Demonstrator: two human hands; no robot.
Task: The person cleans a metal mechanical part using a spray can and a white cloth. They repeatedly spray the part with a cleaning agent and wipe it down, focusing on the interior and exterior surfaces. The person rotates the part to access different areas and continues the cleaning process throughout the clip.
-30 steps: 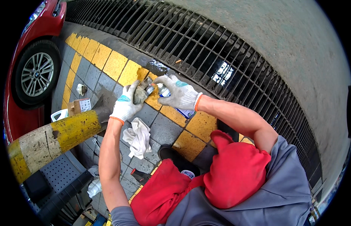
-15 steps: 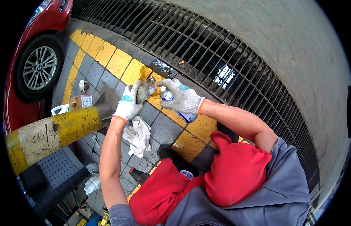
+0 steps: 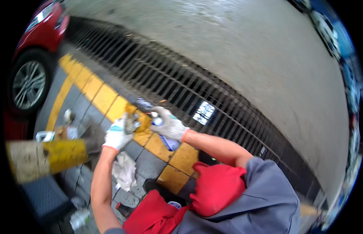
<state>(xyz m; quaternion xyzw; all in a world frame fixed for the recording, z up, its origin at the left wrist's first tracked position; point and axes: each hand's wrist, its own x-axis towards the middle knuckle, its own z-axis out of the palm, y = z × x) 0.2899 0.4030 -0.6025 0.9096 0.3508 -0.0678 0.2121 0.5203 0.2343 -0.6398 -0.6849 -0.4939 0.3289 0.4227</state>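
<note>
Both my hands wear white knit gloves with orange cuffs. My left hand point(image 3: 118, 133) is closed around a small grey metal part point(image 3: 131, 124), whose exact kind is blurred. To its right, my right hand point(image 3: 168, 124) grips a blue-and-white spray can point(image 3: 169, 143), tilted, with its top end toward the metal part. The can's top and the part are apart. Below them are yellow floor tiles point(image 3: 140, 136) with a brownish wet stain. A crumpled white cloth point(image 3: 124, 169) lies on the grey tiles below my left hand.
A long metal floor grate point(image 3: 158, 76) runs just beyond my hands. On the left are a red car's wheel point(image 3: 29, 85), a yellow-and-white post point(image 3: 64, 156), a small cardboard box point(image 3: 61, 132) and a dark perforated step or tray point(image 3: 43, 197). A clear plastic bottle or cup point(image 3: 79, 219) lies lower left.
The whole view has swung, so my hands and the floor now sit further left and lower. The can's top and the metal part are slightly further apart. Both hands keep their hold.
</note>
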